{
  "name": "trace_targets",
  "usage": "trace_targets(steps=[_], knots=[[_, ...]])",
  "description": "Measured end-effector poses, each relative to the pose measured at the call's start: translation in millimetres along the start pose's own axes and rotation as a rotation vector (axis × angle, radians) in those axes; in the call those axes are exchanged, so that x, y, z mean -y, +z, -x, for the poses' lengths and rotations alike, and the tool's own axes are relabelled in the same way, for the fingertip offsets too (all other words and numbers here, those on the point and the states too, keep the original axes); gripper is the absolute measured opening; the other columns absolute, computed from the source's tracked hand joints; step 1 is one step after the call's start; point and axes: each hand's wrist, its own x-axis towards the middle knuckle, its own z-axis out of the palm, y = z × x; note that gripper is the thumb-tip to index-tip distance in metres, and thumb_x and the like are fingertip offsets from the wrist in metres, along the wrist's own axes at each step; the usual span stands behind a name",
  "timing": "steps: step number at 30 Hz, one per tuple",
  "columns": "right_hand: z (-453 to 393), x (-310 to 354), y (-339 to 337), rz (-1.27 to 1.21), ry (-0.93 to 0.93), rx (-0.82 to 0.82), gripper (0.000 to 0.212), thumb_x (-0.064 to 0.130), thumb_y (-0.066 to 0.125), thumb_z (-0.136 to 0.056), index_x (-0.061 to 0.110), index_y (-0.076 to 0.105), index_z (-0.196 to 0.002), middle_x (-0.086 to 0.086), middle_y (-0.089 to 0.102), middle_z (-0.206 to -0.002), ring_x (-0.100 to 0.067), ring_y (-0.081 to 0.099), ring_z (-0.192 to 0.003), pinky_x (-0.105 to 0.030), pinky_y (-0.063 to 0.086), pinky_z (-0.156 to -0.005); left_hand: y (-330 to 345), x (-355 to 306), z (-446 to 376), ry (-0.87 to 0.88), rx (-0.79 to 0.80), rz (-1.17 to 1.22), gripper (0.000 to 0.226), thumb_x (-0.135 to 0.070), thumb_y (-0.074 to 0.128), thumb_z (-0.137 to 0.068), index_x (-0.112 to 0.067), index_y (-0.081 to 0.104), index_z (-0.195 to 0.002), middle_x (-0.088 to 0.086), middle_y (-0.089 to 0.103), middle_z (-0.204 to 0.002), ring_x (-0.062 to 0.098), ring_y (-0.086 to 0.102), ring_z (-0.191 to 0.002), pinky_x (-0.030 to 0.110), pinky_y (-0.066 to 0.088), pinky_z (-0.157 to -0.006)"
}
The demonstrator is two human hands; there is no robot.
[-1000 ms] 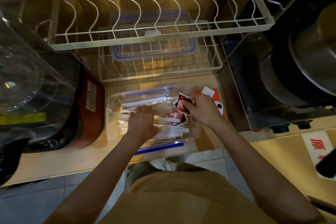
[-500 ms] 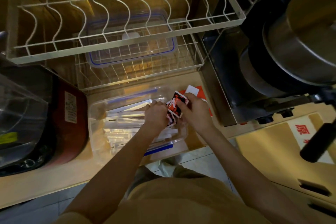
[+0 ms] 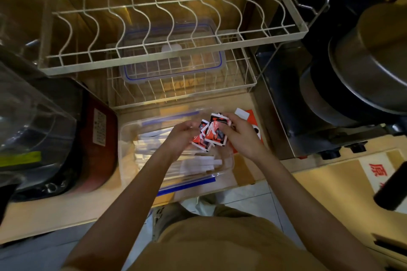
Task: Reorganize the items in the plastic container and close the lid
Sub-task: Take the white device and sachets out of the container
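Observation:
A clear plastic container with blue clips sits open on the counter edge, holding several long white wrapped packets. Above its right part, both hands hold a bunch of small red, black and white sachets. My left hand grips the bunch from the left and my right hand grips it from the right. The container's clear lid with a blue seal lies in the lower wire rack behind.
A white wire dish rack hangs over the counter. A dark red appliance stands left of the container, a steel machine with a large pot right. An orange card lies under my right hand.
Both hands have lifted the sachets together above the container. My left hand came up off the white packets to join the bunch. The camera moved closer and leftward.

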Motion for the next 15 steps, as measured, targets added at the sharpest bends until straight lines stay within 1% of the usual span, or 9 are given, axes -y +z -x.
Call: trace_targets(steps=[2, 4, 5, 7, 8, 9, 10, 12, 15], knots=[[-3, 2, 2, 0.029, -0.002, 0.04, 0.034, 0.017, 0.052, -0.095, 0.01, 0.054, -0.128, -0.01, 0.064, -0.121, -0.02, 0.061, -0.111, -0.029, 0.049, -0.094, -2, 3, 6, -0.062, 0.009, 0.124, 0.025, 0.005, 0.051, -0.082, -0.014, 0.068, -0.086, 0.006, 0.072, -0.076, 0.026, 0.067, -0.073, 0.033, 0.056, -0.072], [-5, 3, 4, 0.08, 0.002, 0.094, 0.035, 0.017, 0.052, -0.095, 0.009, 0.054, -0.129, -0.012, 0.063, -0.124, -0.022, 0.06, -0.114, -0.034, 0.048, -0.097, -3, 6, 9, -0.092, -0.006, 0.195, 0.026, 0.001, 0.051, -0.082, -0.009, 0.067, -0.1, 0.015, 0.07, -0.089, 0.035, 0.066, -0.083, 0.044, 0.054, -0.082], [-5, 4, 5, 0.115, -0.002, 0.122, 0.035, 0.016, 0.051, -0.095, 0.009, 0.054, -0.129, -0.012, 0.063, -0.124, -0.023, 0.059, -0.114, -0.035, 0.048, -0.097, -4, 7, 12, -0.084, 0.0, 0.213, 0.026, -0.002, 0.051, -0.083, -0.005, 0.064, -0.106, 0.019, 0.067, -0.095, 0.037, 0.065, -0.087, 0.046, 0.054, -0.083], [-3, 6, 9, 0.165, -0.033, 0.143, 0.033, 0.015, 0.051, -0.095, 0.01, 0.056, -0.127, -0.01, 0.066, -0.119, -0.022, 0.061, -0.11, -0.031, 0.048, -0.093, -6, 10, 18, -0.041, 0.023, 0.217, 0.022, -0.008, 0.052, -0.087, -0.004, 0.064, -0.106, 0.017, 0.067, -0.095, 0.032, 0.067, -0.084, 0.04, 0.058, -0.073], [-3, 7, 12, 0.181, -0.055, 0.131, 0.031, 0.014, 0.051, -0.094, 0.012, 0.058, -0.125, -0.009, 0.067, -0.115, -0.021, 0.062, -0.108, -0.029, 0.047, -0.09, -7, 11, 21, -0.017, 0.022, 0.198, 0.017, -0.008, 0.053, -0.088, -0.008, 0.064, -0.1, 0.013, 0.068, -0.091, 0.026, 0.069, -0.08, 0.034, 0.059, -0.068], [-3, 7, 15, 0.197, -0.073, 0.109, 0.03, 0.015, 0.052, -0.093, 0.013, 0.06, -0.123, -0.008, 0.068, -0.113, -0.02, 0.062, -0.105, -0.028, 0.046, -0.088, -7, 12, 24, -0.001, 0.017, 0.183, 0.013, -0.008, 0.054, -0.088, -0.012, 0.064, -0.095, 0.009, 0.068, -0.088, 0.021, 0.069, -0.077, 0.029, 0.058, -0.066], [-3, 7, 18, 0.203, -0.079, 0.083, 0.03, 0.015, 0.054, -0.092, 0.014, 0.061, -0.122, -0.007, 0.068, -0.112, -0.019, 0.062, -0.103, -0.028, 0.046, -0.087, -8, 14, 27, 0.008, 0.009, 0.181, 0.012, -0.007, 0.054, -0.088, -0.014, 0.064, -0.091, 0.007, 0.068, -0.087, 0.019, 0.068, -0.077, 0.027, 0.058, -0.068], [-3, 6, 24, 0.146, -0.068, 0.042, 0.03, 0.013, 0.057, -0.09, 0.014, 0.063, -0.119, -0.008, 0.069, -0.11, -0.019, 0.064, -0.099, -0.029, 0.049, -0.087, -10, 20, 30, 0.022, 0.003, 0.228, 0.013, -0.005, 0.055, -0.087, -0.013, 0.063, -0.093, 0.008, 0.068, -0.089, 0.02, 0.068, -0.08, 0.028, 0.059, -0.071], [-3, 4, 28, -0.045, -0.007, 0.005, 0.028, 0.005, 0.058, -0.089, 0.009, 0.064, -0.115, -0.006, 0.068, -0.102, -0.019, 0.067, -0.092, -0.034, 0.055, -0.085, -15, 25, 34, 0.018, -0.028, 0.268, 0.024, -0.001, 0.056, -0.086, -0.004, 0.06, -0.109, 0.015, 0.067, -0.097, 0.025, 0.067, -0.085, 0.028, 0.058, -0.074]])
